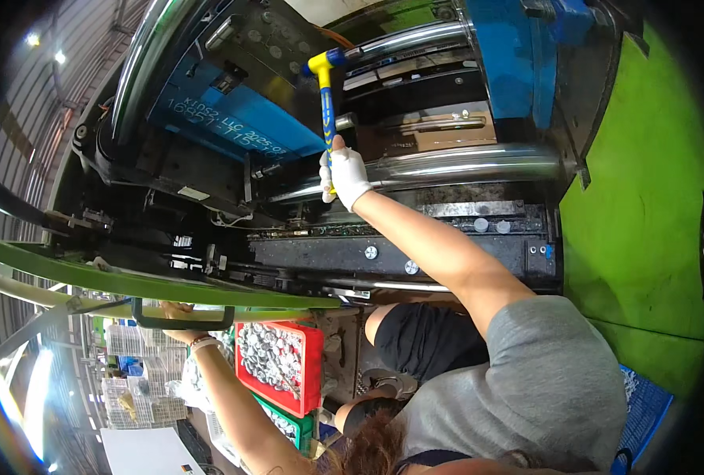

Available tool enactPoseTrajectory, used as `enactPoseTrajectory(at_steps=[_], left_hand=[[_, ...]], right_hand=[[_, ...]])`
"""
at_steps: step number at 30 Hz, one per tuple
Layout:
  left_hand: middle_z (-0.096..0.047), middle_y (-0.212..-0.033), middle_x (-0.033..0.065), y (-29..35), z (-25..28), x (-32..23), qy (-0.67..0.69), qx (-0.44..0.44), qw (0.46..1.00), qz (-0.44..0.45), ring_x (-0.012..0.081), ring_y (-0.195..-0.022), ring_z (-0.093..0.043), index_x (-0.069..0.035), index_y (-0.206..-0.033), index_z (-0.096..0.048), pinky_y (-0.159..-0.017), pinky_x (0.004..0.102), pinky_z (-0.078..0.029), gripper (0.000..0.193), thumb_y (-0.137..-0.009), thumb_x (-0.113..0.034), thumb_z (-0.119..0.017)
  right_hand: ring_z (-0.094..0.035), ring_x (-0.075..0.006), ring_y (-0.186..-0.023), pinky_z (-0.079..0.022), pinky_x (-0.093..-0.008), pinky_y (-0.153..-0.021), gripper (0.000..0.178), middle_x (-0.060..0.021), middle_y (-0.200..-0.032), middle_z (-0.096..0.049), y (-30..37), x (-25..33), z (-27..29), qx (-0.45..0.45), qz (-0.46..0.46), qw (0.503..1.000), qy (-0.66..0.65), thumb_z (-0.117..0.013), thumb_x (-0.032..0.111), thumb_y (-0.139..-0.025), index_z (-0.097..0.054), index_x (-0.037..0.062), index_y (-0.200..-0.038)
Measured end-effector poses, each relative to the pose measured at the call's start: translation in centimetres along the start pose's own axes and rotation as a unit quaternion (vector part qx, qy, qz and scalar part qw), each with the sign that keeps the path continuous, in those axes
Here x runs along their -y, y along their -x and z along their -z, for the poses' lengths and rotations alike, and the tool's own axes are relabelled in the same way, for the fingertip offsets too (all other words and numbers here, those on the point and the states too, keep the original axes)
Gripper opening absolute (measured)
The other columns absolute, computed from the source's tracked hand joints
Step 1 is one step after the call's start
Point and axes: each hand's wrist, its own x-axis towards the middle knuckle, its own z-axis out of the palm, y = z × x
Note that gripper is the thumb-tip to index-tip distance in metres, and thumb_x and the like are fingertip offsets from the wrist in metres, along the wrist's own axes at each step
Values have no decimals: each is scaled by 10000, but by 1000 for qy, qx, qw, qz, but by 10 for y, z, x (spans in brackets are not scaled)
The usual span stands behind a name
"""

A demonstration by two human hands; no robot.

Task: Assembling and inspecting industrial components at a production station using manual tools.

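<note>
My right hand (345, 174), in a white glove, is wrapped around the handle of a blue and yellow mallet (327, 103). The mallet stands head-up inside the machine's opening. Its head is beside the dark metal mold block (269, 47) with a blue lower plate (217, 119). At the lower left, my left hand (178, 310) is at the black handle (184, 324) of a green machine door (170, 286). The handle's bar crosses in front of this hand, and its fingers are partly hidden.
Thick polished steel bars (470, 165) run across the machine, with a blue block (518, 59) at the right. A green panel (637, 198) flanks it. Below the door, a red crate (311, 368) holds many small metallic parts, near a green crate (304, 427) and stacked white baskets (126, 340).
</note>
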Motion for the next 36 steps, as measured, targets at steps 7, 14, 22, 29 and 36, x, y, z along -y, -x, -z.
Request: enactPoseTrajectory(at_steps=[7,14,22,29,36], left_hand=[[-371,-477,-11,3,-5,-4,14,-20,1000,-5,79,-400,-331,-78,-603,-445,-388,227,-326,362,-917,-243,-514],[-369,-471,-10,1,1,-1,4,-5,1000,-21,79,-398,-341,-84,-609,-431,-396,226,-336,357,-913,-245,-525],[-393,-488,15,-4,1,6,22,22,998,-61,122,-408,-376,-113,-582,-375,-401,244,-338,317,-870,-163,-498],[-431,-540,10,-9,6,19,13,-33,998,-45,108,-436,-382,-79,-649,-483,-402,241,-303,211,-848,-150,-484],[-456,-579,13,-11,-2,15,-30,-87,995,-34,105,-448,-387,-45,-755,-549,-406,238,-302,155,-840,-170,-515]], right_hand=[[-467,-207,-351,-425,-353,-345,540,-54,-485,-459,-26,-26,-8,-51,262,949,-170,-404,632,-827,-430,97,-765],[-420,-204,-342,-339,-353,-289,504,-55,-463,-407,-2,-10,-14,-51,-63,991,-107,-312,562,-904,-438,91,-774],[-423,-171,-321,-326,-283,-309,555,-25,-438,-405,-47,46,-5,-64,105,991,51,-330,597,-883,-450,100,-669],[-458,-197,-346,-366,-335,-289,575,-52,-479,-439,-102,99,-24,21,242,965,-101,-412,680,-793,-439,109,-728],[-400,-165,-319,-288,-319,-297,512,-32,-449,-407,-106,80,-48,46,-1,988,146,-370,579,-885,-430,117,-674]])
